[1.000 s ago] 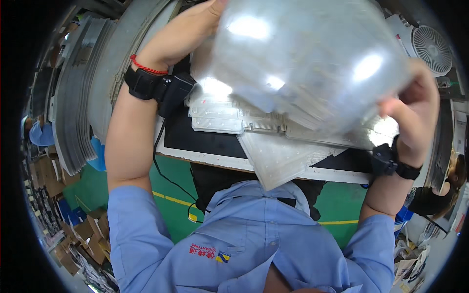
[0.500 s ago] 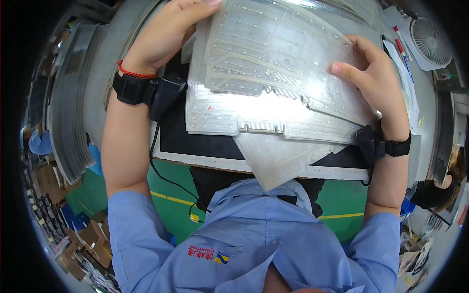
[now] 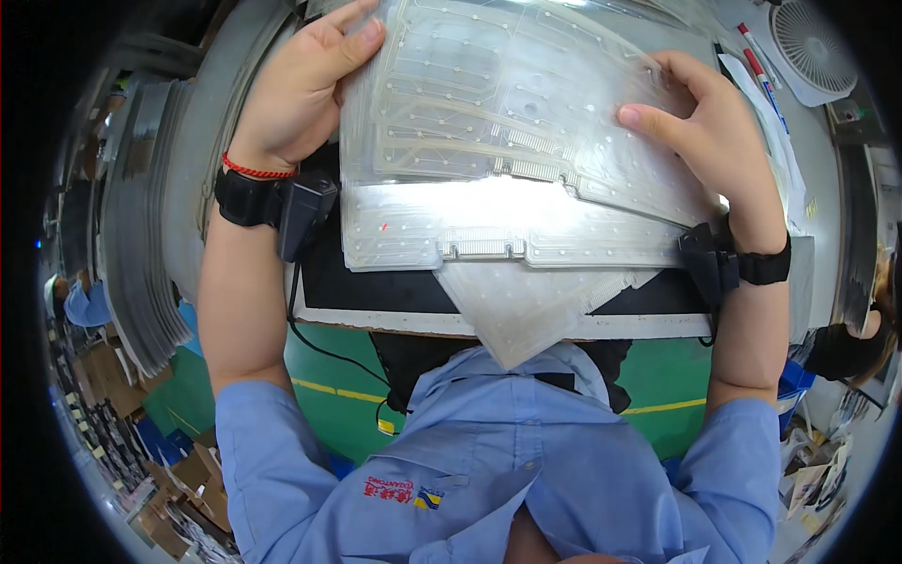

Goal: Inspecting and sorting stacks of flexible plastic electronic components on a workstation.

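A stack of clear plastic membrane circuit sheets lies fanned out in front of me, printed with fine lines and dots. My left hand is at its upper left edge, thumb along the rim and fingertips partly hidden. On the right side my right hand grips the stack, its thumb on top and its fingers round the edge. Glare washes out the middle of the sheets. Beneath them one loose sheet sticks out at an angle over the table's front edge.
A black mat covers the white-edged table. At the far right are a white fan and some marker pens. Tall stacks of sheets stand at the left. Another person is at the right.
The stack has shifted slightly left and toward me, with both hands moving along. My left thumb has come lower along the stack's left edge.
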{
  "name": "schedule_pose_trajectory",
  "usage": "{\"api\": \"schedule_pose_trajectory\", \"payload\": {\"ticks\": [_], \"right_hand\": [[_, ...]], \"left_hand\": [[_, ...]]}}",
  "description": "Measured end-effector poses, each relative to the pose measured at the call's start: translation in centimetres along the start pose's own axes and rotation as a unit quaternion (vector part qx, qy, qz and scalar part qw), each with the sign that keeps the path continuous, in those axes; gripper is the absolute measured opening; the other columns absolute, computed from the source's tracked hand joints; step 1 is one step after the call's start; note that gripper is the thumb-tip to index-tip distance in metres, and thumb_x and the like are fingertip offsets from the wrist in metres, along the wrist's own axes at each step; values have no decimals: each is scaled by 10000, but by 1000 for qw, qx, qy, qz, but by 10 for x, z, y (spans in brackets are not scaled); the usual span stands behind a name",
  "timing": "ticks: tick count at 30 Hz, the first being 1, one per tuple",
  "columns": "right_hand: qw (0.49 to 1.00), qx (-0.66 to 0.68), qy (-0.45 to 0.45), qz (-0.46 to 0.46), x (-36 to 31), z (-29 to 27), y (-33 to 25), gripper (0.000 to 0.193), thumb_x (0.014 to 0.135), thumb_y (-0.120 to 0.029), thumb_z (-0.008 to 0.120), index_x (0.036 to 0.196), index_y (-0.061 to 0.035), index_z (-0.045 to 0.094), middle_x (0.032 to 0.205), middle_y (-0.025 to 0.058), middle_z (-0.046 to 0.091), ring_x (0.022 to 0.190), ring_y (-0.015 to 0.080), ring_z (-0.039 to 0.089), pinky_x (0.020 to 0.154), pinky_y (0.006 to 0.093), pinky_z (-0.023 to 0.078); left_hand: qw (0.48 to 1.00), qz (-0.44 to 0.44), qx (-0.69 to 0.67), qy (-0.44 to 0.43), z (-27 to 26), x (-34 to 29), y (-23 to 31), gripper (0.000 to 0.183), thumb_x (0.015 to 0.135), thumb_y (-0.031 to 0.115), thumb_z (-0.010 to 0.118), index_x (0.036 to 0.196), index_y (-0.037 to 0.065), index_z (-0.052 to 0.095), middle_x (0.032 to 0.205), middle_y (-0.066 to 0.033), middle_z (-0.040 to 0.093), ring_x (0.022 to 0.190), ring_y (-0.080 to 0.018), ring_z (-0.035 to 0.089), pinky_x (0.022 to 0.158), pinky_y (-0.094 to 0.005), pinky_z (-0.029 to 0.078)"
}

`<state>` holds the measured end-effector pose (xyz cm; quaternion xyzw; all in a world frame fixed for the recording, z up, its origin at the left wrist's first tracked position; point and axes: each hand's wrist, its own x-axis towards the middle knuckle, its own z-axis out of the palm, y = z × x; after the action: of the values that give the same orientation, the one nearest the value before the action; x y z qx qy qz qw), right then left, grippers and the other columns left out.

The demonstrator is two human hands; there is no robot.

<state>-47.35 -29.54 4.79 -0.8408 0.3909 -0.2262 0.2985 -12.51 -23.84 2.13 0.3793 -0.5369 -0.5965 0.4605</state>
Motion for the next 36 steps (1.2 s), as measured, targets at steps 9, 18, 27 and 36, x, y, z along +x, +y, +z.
{"api": "schedule_pose_trajectory", "payload": {"ticks": [9, 18, 27, 36], "right_hand": [[999, -3, 30, -13, 0, -2, 6, 430, 737, -276, 777, 1007, 25, 633, 857, 101, 664, 766, 162, 623, 717, 291, 492], [1000, 6, 30, 3, 1, -11, 6, 393, 733, -260, 788, 986, 0, 639, 822, 47, 647, 703, 106, 588, 613, 247, 472], [999, 44, 7, 30, 0, -4, 8, 412, 741, -256, 782, 1011, 16, 631, 832, 59, 644, 732, 124, 593, 665, 270, 489], [998, 33, 12, 51, 1, -4, 7, 418, 734, -261, 791, 1008, 16, 641, 837, 78, 660, 747, 136, 617, 682, 274, 497]], "left_hand": [[1000, -2, 1, 19, 13, -2, 8, 393, 997, 230, 493, 1306, -13, 484, 1173, -78, 628, 1062, -122, 598, 933, -257, 468], [999, -31, -8, -15, 7, -1, 8, 395, 1011, 258, 460, 1307, 1, 501, 1166, -55, 637, 1032, -101, 615, 894, -245, 482], [999, -13, 38, -17, 10, -1, 9, 420, 987, 205, 498, 1344, -14, 465, 1225, -82, 612, 1094, -129, 592, 938, -257, 459], [999, -18, 33, -21, 0, 1, 4, 410, 998, 206, 485, 1349, -6, 463, 1230, -77, 608, 1100, -119, 587, 947, -256, 462]]}}
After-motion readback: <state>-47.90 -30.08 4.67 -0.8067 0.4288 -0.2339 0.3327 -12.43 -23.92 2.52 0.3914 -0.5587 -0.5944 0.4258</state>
